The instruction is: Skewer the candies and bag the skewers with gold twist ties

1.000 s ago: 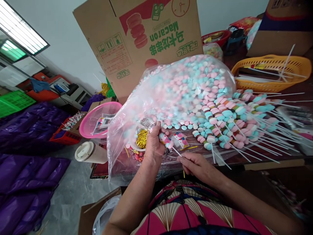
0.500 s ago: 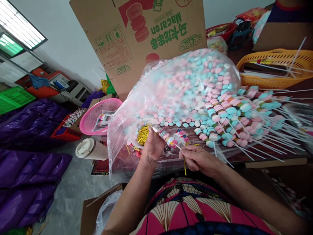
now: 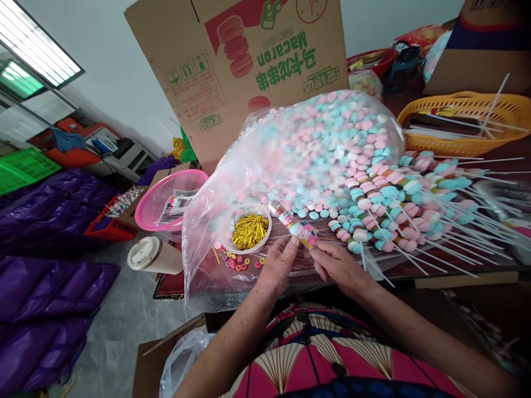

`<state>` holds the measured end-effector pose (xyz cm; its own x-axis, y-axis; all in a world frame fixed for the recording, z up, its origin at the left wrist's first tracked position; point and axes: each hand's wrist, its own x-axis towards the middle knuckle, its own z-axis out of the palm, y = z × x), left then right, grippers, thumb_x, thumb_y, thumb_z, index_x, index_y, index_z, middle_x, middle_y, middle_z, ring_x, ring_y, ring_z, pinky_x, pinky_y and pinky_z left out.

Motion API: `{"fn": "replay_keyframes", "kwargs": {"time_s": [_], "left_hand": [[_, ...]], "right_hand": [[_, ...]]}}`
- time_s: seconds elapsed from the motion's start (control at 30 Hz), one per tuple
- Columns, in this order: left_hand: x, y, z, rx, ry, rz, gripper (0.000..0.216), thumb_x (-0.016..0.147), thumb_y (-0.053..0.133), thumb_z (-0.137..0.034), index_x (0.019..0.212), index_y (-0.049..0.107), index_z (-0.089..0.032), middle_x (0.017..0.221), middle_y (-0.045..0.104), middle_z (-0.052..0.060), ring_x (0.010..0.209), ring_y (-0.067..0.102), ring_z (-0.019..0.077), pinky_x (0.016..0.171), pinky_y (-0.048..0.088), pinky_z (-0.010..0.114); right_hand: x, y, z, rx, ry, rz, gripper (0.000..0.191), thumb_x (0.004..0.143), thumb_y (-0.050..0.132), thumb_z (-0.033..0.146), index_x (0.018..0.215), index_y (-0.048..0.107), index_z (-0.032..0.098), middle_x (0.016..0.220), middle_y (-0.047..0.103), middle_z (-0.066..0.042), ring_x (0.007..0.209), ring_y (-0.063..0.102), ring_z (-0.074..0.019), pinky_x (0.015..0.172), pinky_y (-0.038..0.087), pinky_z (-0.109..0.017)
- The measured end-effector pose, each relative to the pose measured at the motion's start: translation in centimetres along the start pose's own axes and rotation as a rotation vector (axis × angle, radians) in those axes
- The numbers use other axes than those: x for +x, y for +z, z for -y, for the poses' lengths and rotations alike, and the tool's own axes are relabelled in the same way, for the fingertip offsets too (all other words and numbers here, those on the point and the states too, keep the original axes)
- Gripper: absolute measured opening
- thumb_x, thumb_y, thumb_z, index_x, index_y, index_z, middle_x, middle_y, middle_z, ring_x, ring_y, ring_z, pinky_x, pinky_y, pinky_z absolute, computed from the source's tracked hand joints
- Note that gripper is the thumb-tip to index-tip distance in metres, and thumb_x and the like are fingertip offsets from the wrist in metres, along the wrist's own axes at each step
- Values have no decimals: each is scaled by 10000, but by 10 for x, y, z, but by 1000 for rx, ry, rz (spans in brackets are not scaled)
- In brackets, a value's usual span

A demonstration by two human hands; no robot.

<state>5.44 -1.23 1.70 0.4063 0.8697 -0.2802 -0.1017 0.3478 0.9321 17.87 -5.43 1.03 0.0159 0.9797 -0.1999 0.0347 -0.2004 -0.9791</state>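
A candy skewer (image 3: 287, 220) in a clear printed wrapper points away from me above the table. My left hand (image 3: 280, 264) has its thumb and fingers closed on the lower part of the wrapper. Close beside it, my right hand (image 3: 340, 266) pinches the near end, where the stick is hidden by the fingers. To the left of the skewer is a white bowl (image 3: 269, 232) of gold twist ties (image 3: 249, 229). Small ring-shaped candies (image 3: 238, 262) lie scattered in front of the bowl.
A large clear bag (image 3: 298, 149) of pastel candies covers the table's middle. Candy skewers (image 3: 390, 204) are piled at right, sticks outward, below an orange basket (image 3: 460, 146). On the left are a pink basket (image 3: 143, 213) and a lidded cup (image 3: 155, 255). A cardboard box (image 3: 240, 110) stands behind.
My left hand has come away from the gold twist ties and moved right onto the wrapper. The wrapped skewer is now raised between both hands. The dangling gold tie no longer shows.
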Motion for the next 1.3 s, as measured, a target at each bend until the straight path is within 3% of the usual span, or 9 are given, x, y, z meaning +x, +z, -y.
{"fn": "replay_keyframes", "kwargs": {"time_s": [0.2, 0.37, 0.5, 0.53, 0.63, 0.73, 0.9, 1.13, 1.3], "left_hand": [[3, -6, -9, 686, 295, -81, 357, 822, 500, -395, 550, 459, -166, 554, 418, -36, 565, 376, 96, 557, 319, 232], [-5, -2, -8, 873, 333, -105, 314, 816, 450, -274, 521, 402, -178, 517, 371, -48, 529, 347, 94, 518, 291, 229], [-21, -12, -47, 904, 339, 571, 301, 894, 396, -280, 713, 609, -170, 630, 575, -6, 583, 505, 110, 571, 401, 219], [-23, -18, -59, 954, 401, 635, 266, 899, 414, -290, 802, 638, -183, 701, 620, 9, 642, 547, 122, 626, 430, 230], [-19, -34, -84, 1268, 650, 246, 302, 805, 591, -313, 1091, 594, -215, 1038, 642, 82, 957, 572, 215, 865, 423, 365], [-10, -42, -78, 1498, 585, 204, 315, 758, 622, -251, 1069, 596, -212, 996, 656, 85, 959, 587, 247, 899, 403, 422], [-11, -35, -39, 1178, 411, 254, 239, 856, 476, -312, 1016, 604, -188, 872, 669, 59, 780, 608, 198, 715, 455, 296], [-14, -32, -23, 474, 62, 82, 285, 854, 439, -385, 1003, 597, -201, 555, 540, -32, 427, 454, 112, 443, 376, 222], [-17, -36, -26, 501, 111, 120, 214, 806, 516, -384, 788, 600, -188, 585, 527, -27, 493, 496, 106, 479, 395, 214]], "right_hand": [[-1, 1, 7, -332, -197, -152, 373, 845, 414, 437, 538, 383, 228, 433, 464, 17, 464, 426, -135, 489, 323, -270], [4, 5, -2, -308, -144, -125, 388, 875, 364, 422, 537, 377, 233, 385, 434, 30, 419, 424, -135, 477, 340, -268], [7, -6, -3, -314, -166, -135, 355, 846, 386, 434, 560, 398, 224, 473, 458, 25, 499, 443, -141, 495, 331, -259], [7, -11, 0, -327, -176, -115, 357, 843, 390, 437, 559, 395, 222, 488, 453, 24, 516, 438, -140, 500, 324, -256], [7, -28, 17, -409, -201, 79, 376, 862, 375, 422, 550, 381, 215, 478, 406, 38, 506, 401, -123, 492, 293, -244], [10, -38, 36, -561, -249, 257, 354, 853, 406, 395, 557, 406, 201, 505, 396, 44, 516, 379, -109, 485, 258, -233], [23, -35, 54, -697, -301, 207, 321, 806, 457, 333, 522, 432, 186, 506, 409, 41, 515, 361, -98, 480, 241, -229], [28, -27, 51, -93, -121, -59, 375, 834, 442, 530, 979, 560, 205, 652, 565, 32, 408, 343, -68, 387, 268, -205], [23, -8, 39, -171, -115, 63, 278, 752, 601, 459, 715, 580, 184, 593, 544, 22, 463, 415, -81, 415, 304, -211]]}}
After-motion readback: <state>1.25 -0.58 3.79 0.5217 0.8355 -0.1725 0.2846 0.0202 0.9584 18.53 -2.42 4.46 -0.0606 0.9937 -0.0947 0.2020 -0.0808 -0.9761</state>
